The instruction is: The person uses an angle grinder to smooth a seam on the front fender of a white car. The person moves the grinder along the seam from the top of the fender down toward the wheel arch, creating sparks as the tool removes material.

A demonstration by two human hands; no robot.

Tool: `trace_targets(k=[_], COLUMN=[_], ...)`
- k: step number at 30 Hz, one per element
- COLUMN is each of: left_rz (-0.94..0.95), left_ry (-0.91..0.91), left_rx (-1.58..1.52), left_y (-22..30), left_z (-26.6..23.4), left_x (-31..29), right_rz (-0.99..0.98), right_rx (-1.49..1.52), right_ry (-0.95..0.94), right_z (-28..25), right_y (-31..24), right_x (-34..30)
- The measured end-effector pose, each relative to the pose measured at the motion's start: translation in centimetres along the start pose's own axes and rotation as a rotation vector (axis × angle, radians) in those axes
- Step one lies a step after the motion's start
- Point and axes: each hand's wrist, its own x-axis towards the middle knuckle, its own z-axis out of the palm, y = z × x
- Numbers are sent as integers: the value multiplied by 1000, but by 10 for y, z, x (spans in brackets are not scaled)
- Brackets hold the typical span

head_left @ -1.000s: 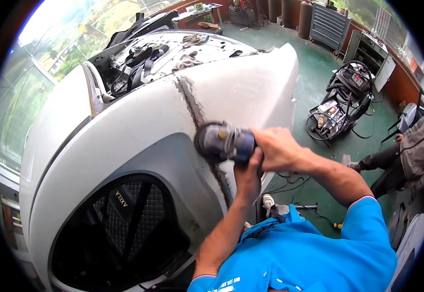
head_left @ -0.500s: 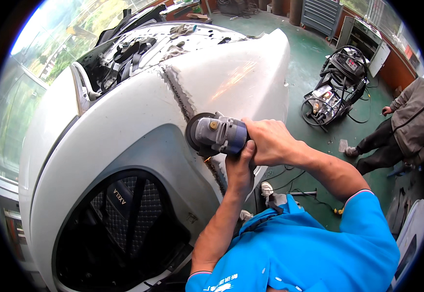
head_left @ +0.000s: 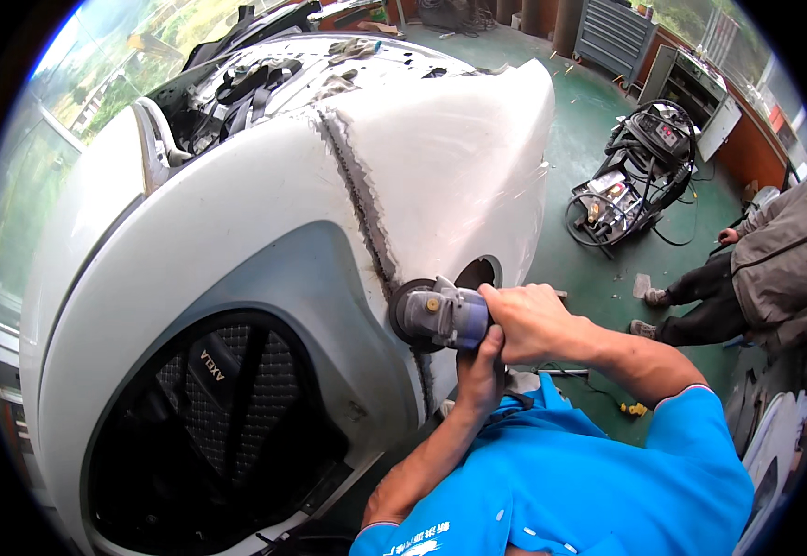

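Note:
An angle grinder [head_left: 442, 315] with a dark disc is held in both my hands, its disc over the lower part of a rough, bare-metal seam [head_left: 362, 199]. That seam runs down the white car body panel [head_left: 236, 185]. Wrapped over the tool's rear end is my right hand [head_left: 535, 322], fingers closed. My left hand [head_left: 482, 372] grips it from below, thumb up against the housing. The disc's edge meets or nearly meets the metal; exact contact is hidden. To the right of the disc, a round dark opening [head_left: 479, 271] shows in the panel.
A large door or window opening [head_left: 227, 417] lies at lower left. Cloths [head_left: 352, 51] rest on the car's far side. On the green floor stands a wheeled machine with coiled cables [head_left: 640, 176]. Another person [head_left: 756, 269] is at right, near a grey tool cabinet [head_left: 612, 37].
The grinder and both hands have moved down and to the right along the seam. The bright spark streaks over the panel have faded. The other person's feet have shifted left.

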Motion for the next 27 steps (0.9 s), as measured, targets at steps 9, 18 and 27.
trace_targets(k=[9, 18, 27], left_rz=[-62, -85, -73], left_ry=[-40, -60, -60], left_rx=[69, 287, 353], left_y=[17, 41, 48], left_z=[-2, -5, -7], left_x=[-11, 1, 3], right_rz=[83, 119, 67], right_rx=[84, 155, 135], right_ry=[36, 120, 151], right_z=[12, 11, 10], right_y=[-11, -15, -18], right_x=[-12, 1, 4])
